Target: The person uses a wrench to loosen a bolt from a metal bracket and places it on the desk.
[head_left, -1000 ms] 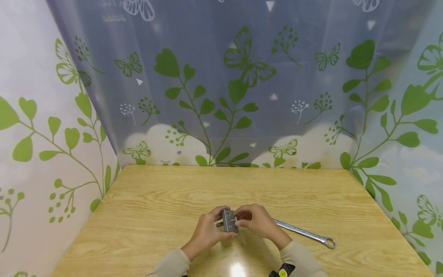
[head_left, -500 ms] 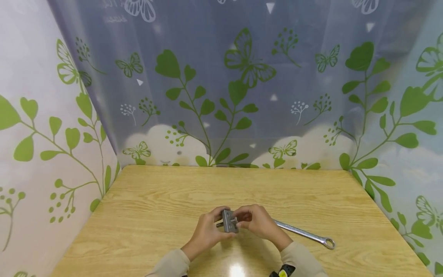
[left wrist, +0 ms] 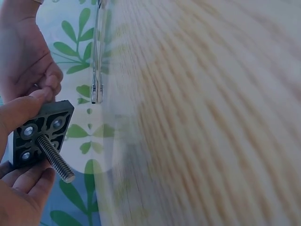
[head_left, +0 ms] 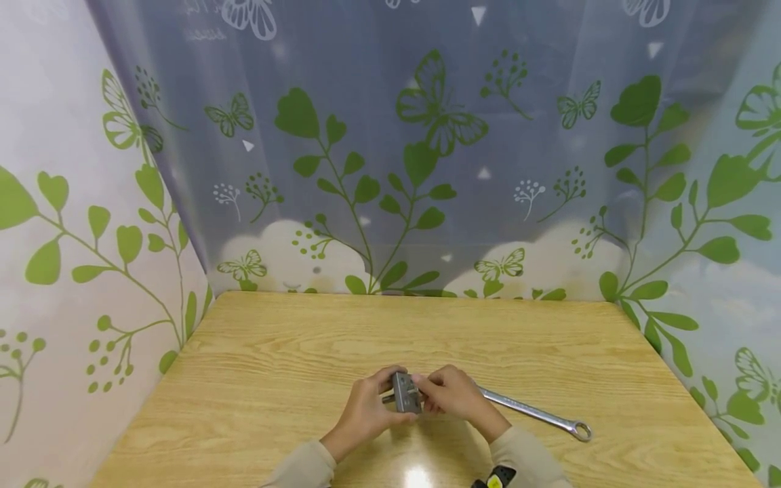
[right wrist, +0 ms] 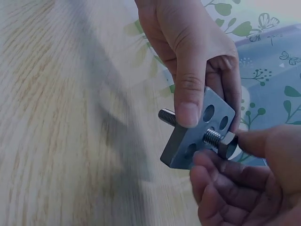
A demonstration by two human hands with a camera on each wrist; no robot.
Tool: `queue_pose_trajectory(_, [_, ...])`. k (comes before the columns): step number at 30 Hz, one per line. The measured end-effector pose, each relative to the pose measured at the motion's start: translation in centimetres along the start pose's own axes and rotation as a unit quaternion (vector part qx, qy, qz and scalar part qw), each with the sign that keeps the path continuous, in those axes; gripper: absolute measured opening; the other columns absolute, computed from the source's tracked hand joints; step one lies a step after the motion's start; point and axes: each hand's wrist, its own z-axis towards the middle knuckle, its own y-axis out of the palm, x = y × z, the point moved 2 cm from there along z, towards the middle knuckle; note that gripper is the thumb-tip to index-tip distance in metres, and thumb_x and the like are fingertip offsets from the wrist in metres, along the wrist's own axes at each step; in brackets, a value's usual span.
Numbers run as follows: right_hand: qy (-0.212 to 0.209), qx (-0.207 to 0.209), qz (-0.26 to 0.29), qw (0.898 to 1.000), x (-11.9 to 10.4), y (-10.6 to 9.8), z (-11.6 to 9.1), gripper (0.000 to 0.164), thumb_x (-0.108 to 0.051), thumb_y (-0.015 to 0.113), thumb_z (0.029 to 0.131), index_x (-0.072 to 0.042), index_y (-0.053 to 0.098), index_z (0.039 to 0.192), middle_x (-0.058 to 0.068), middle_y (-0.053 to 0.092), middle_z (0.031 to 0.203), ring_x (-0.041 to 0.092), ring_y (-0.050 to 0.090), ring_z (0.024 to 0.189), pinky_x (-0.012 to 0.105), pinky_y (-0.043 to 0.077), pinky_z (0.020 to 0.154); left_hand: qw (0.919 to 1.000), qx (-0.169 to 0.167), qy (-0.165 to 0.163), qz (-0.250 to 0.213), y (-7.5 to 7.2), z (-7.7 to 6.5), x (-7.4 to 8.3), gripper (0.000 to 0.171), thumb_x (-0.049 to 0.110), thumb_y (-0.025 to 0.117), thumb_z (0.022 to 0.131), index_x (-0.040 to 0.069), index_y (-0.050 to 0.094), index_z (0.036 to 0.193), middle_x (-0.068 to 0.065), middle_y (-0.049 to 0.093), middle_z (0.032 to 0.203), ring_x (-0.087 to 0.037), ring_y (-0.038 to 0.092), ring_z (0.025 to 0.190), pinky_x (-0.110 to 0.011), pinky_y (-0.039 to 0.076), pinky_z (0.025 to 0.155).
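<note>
Upright in my left hand (head_left: 363, 410) is a small grey square block (right wrist: 181, 143) with several round holes, gripped by its edges between thumb and fingers. Through its middle runs a hex bolt (right wrist: 228, 145). The left wrist view shows the block's dark ribbed back (left wrist: 41, 134), with the bolt's long threaded end (left wrist: 55, 159) sticking out. My right hand (head_left: 457, 393) pinches the bolt's head, thumb on one side and curled fingers beneath. A length of thread shows between the head and the block's face.
A chrome combination wrench (head_left: 537, 411) lies on the wood-grain table (head_left: 305, 339) to the right, its ring end toward the front right and its other end behind my right hand. Printed curtains (head_left: 378, 224) stand along the back and sides.
My right hand has rolled at the bolt head: its thumb now lies on top and the fingers have dropped lower. The left hand and block have hardly moved.
</note>
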Motion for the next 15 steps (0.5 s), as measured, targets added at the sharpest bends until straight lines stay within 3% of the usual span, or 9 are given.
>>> queue_pose_trajectory(6, [-0.062, -0.006, -0.017, 0.998, -0.25, -0.38, -0.10, 0.018, -0.020, 0.067, 0.091, -0.004, 0.071, 0.100, 0.008, 0.070, 0.090, 0.021, 0.066, 0.080, 0.029, 0.057, 0.067, 0.9999, 0.001, 0.004, 0.014, -0.11, 0.02, 0.00, 0.068, 0.012, 0.088, 0.067, -0.002, 0.056, 0.125, -0.020, 0.065, 0.118, -0.032, 0.065, 0.106, -0.031, 0.056, 0.086])
queue_pose_trajectory(11, [-0.093, -0.003, -0.009, 0.996, -0.28, -0.75, -0.19, 0.019, -0.003, 0.071, 0.084, -0.007, 0.073, 0.102, 0.007, 0.068, 0.098, 0.021, 0.065, 0.085, 0.027, 0.057, 0.073, 0.9999, 0.000, 0.012, 0.003, -0.12, 0.18, 0.12, 0.068, 0.012, 0.087, 0.068, -0.002, 0.055, 0.126, -0.020, 0.064, 0.120, -0.031, 0.065, 0.107, -0.032, 0.056, 0.086])
queue_pose_trajectory(15, [-0.096, -0.001, -0.001, 0.995, -0.18, -0.91, -0.22, 0.019, -0.003, 0.071, 0.084, -0.009, 0.073, 0.102, 0.006, 0.068, 0.100, 0.019, 0.064, 0.087, 0.029, 0.057, 0.077, 0.9999, 0.004, 0.010, -0.007, -0.05, 0.34, 0.23, 0.068, 0.011, 0.087, 0.068, -0.001, 0.055, 0.126, -0.020, 0.064, 0.121, -0.031, 0.064, 0.108, -0.032, 0.056, 0.087])
